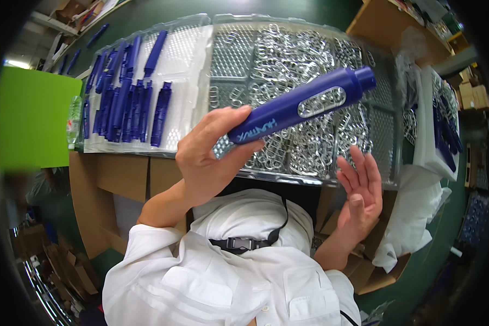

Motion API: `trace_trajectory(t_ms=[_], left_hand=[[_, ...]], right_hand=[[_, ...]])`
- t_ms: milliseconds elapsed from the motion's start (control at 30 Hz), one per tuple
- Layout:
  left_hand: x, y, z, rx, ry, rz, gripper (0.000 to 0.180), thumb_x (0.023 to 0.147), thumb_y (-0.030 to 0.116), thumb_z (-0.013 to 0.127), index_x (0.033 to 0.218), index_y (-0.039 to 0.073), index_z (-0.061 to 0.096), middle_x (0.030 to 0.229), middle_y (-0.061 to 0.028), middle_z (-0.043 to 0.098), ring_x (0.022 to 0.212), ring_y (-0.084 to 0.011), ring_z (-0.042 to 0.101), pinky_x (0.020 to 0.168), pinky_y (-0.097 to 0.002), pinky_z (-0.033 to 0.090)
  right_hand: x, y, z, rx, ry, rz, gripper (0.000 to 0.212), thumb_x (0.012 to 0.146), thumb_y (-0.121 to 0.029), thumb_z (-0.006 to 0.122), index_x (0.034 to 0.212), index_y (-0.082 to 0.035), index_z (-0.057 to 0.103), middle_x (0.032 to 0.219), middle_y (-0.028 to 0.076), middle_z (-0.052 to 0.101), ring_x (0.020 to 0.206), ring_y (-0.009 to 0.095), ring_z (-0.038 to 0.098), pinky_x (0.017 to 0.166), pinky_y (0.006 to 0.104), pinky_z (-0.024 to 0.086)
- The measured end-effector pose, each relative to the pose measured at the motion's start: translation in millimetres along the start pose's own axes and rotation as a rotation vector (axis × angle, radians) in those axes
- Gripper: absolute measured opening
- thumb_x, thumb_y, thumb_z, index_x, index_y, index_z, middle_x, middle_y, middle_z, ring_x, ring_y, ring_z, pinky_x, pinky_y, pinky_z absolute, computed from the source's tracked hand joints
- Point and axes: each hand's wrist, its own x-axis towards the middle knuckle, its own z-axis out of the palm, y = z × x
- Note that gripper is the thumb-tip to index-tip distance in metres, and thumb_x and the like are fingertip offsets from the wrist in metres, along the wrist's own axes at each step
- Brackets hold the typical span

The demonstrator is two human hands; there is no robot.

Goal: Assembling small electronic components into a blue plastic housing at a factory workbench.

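My left hand (pixel 209 144) is closed round the near end of a dark blue plastic tube (pixel 280 111). The tube slants up to the right above the tray of metal pieces and has a narrower stepped tip. On its side is a pale-rimmed long oval with silver pieces showing inside it; whether this is an open slot or a fitted ring, I cannot tell. Near the tray's front right edge my right hand (pixel 361 198) is raised with its fingers apart, holding nothing. Behind the tube, many loose silver wire clips (pixel 312 155) lie heaped in a clear plastic tray (pixel 231 60).
At the left, several more blue tubes (pixel 127 108) lie in rows on a white tray (pixel 185 49). A clear bottle (pixel 73 122) stands beside a bright green panel (pixel 32 119). Cardboard boxes (pixel 130 176) sit below the table edge. A white foam box (pixel 426 136) holds more blue parts.
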Motion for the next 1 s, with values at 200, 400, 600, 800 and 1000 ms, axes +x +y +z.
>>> trace_trajectory(t_ms=[200,400,600,800,1000], left_hand=[[-77,11,35,-0.127,-0.176,-0.194,0.056,0.074,0.002,0.089,0.126,0.0,0.067,0.115,-0.0131,0.073,0.107,-0.0244,0.07,0.101,-0.0422,0.053],[-59,22,40,-0.89,-0.402,-0.787,0.042,0.099,0.013,0.071,0.133,-0.003,0.053,0.125,-0.0123,0.062,0.116,-0.0176,0.062,0.099,-0.0352,0.053],[-45,15,44,-0.881,-0.589,-0.972,0.043,0.106,0.027,0.06,0.133,-0.005,0.055,0.11,-0.0103,0.068,0.098,-0.0167,0.07,0.082,-0.0309,0.06],[-50,17,44,-0.77,-0.64,-0.953,0.042,0.105,0.027,0.062,0.131,-0.005,0.057,0.104,-0.0074,0.067,0.089,-0.0122,0.067,0.074,-0.0267,0.057],[-63,21,63,-0.768,-0.454,-0.787,0.036,0.103,0.018,0.06,0.132,-0.004,0.059,0.095,-0.004,0.066,0.082,-0.0075,0.064,0.067,-0.0231,0.055]], right_hand=[[21,1,42,0.212,-0.08,0.116,0.071,0.103,-0.039,0.064,0.148,0.011,0.041,0.14,0.035,0.056,0.125,0.042,0.064,0.106,0.047,0.052],[7,7,44,0.155,-0.171,0.252,0.048,0.106,-0.023,0.059,0.139,0.01,0.049,0.13,0.033,0.064,0.119,0.038,0.068,0.106,0.0466,0.051],[0,10,39,0.117,-0.265,0.277,0.042,0.108,-0.014,0.056,0.143,0.007,0.046,0.141,0.026,0.06,0.116,0.022,0.067,0.092,0.0305,0.057],[-7,16,52,0.2,-0.229,0.26,0.042,0.107,-0.013,0.056,0.143,0.004,0.042,0.14,0.026,0.061,0.103,0.016,0.069,0.075,0.0239,0.058],[-11,25,53,0.169,-0.151,0.196,0.04,0.104,-0.011,0.057,0.139,0.004,0.044,0.132,0.032,0.064,0.108,0.025,0.07,0.088,0.0325,0.059]])
